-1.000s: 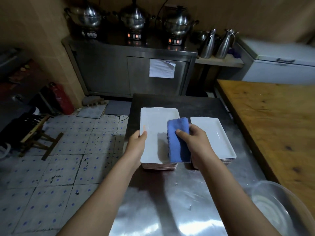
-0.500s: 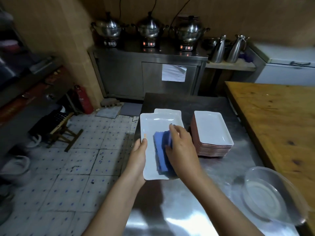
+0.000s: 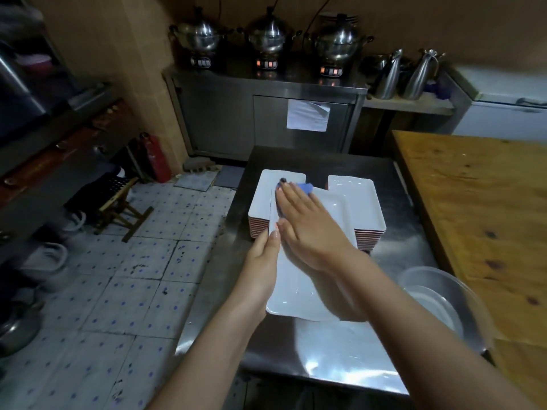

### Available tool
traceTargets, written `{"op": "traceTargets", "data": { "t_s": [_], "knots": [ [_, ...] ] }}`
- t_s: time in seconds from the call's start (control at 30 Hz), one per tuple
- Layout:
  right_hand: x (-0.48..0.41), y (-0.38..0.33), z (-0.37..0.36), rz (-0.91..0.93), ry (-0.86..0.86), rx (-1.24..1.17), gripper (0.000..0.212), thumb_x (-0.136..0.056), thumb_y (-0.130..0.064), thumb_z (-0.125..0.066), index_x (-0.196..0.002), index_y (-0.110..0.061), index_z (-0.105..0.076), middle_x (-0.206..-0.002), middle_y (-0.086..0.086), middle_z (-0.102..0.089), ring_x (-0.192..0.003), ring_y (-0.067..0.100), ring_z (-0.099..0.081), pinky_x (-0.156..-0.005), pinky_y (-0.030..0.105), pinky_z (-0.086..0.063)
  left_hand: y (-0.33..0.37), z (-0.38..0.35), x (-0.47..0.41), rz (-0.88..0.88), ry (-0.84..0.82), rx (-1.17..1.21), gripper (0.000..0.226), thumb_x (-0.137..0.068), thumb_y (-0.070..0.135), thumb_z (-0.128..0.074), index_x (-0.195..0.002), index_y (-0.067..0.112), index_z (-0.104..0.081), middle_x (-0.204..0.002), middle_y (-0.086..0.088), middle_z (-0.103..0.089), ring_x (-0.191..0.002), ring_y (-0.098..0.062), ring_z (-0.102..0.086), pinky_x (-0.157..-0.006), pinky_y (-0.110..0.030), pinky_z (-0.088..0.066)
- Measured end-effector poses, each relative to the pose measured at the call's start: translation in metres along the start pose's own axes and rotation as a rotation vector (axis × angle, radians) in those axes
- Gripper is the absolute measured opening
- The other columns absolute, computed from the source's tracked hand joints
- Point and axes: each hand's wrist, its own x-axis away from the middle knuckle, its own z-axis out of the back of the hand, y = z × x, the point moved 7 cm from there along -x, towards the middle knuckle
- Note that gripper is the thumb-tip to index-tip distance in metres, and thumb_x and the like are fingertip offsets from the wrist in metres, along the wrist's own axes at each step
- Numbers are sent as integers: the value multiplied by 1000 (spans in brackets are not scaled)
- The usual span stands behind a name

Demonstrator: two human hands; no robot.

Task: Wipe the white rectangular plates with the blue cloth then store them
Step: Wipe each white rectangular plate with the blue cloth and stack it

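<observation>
Now flattened over the blue cloth (image 3: 305,187), right hand (image 3: 307,229) pressing it at the far end of the held plate (image 3: 299,279), up from mid-plate a moment ago; left hand (image 3: 263,267) clamped on the plate's left edge. Wiping stroke underway, storing not begun. Behind: two plate stacks, left stack (image 3: 262,202) and right stack (image 3: 361,205), on the steel surface (image 3: 340,350). One clear bowl (image 3: 438,297); three pots (image 3: 268,37); two jugs (image 3: 390,74).

R hand (image 3: 307,229) slid blue cloth (image 3: 305,187) to far end of plate (image 3: 299,294); plate pulled nearer.
</observation>
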Motion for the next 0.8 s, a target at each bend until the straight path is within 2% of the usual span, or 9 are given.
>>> {"op": "traceTargets", "data": {
  "t_s": [0.03, 0.13, 0.23, 0.37, 0.47, 0.57, 0.63, 0.73, 0.8],
  "knots": [
    [-3, 8, 4, -36, 8, 50, 66, -91, -42, -5, -152, -16, -2, -160, -1, 6, -146, 10, 9, -115, 28, 9, 4, 0, 1, -20, 0, -10, 25, -102, 26, -34, -120, 32, -50, -104, 21, -59, -84, 13, -56, -70, 0, -43],
    [8, 26, 4, -159, -8, 48, 57, -101, -37, -13, -151, -16, 7, -158, -3, 14, -144, 9, 15, -115, 27, 11, 8, 9, -5, -37, 31, -17, 27, -101, 22, -37, -117, 19, -59, -111, 0, -67, -98, -14, -64, -83, -24, -51],
    [41, 13, -5, -158, -13, 33, 65, -93, -45, 1, -149, -13, 11, -157, -1, 18, -144, 10, 17, -114, 24, 16, 10, 21, -10, -39, 68, 3, 29, -101, 22, -38, -116, 14, -61, -109, -4, -69, -95, -17, -65, -87, -33, -51],
    [60, -43, -15, 55, -166, -90, 74, -82, -56, 11, -146, -17, 14, -150, -6, 24, -141, 6, 24, -109, 17, 22, 13, 30, -16, -10, 66, 2, 25, -101, 29, -36, -113, 27, -57, -104, 11, -65, -87, -1, -58, -83, -23, -47],
    [29, -50, -9, 109, -114, -106, 78, -79, -46, 4, -150, -14, 0, -158, -1, 7, -145, 9, 10, -116, 24, 10, 18, 29, -18, -7, 26, -22, 32, -101, 36, -31, -127, 32, -49, -113, 18, -55, -96, 4, -46, -86, -13, -31],
    [-8, -14, 9, -44, 23, 44, 79, -80, -46, 8, -151, -15, -2, -160, 1, 4, -146, 11, 6, -116, 28, 7, 19, 28, -18, -26, 12, -54, 38, -101, 33, -35, -134, 22, -49, -119, 16, -51, -109, 0, -46, -93, -19, -34],
    [-13, 11, 15, -176, 36, 114, 68, -89, -46, 4, -151, -17, 4, -159, -1, 10, -145, 10, 12, -115, 30, 10, 15, 32, -22, -23, 12, -32, 29, -100, 29, -39, -121, 22, -59, -104, 14, -64, -97, -5, -60, -85, -23, -47],
    [6, 18, 7, -308, 4, 94, 61, -97, -46, -2, -150, -16, 11, -158, -1, 16, -144, 11, 18, -113, 27, 16, 16, 40, -30, -22, 32, -19, 23, -100, 28, -41, -92, 30, -63, -75, 20, -67, -70, 2, -64, -65, -18, -53],
    [26, -5, -3, -261, -10, 71, 72, -88, -50, 9, -149, -13, 10, -158, 1, 16, -144, 13, 18, -113, 27, 16, 18, 46, -35, -24, 71, 10, 24, -100, 26, -40, -99, 23, -63, -80, 14, -69, -71, -3, -65, -69, -21, -52]
  ]
}}
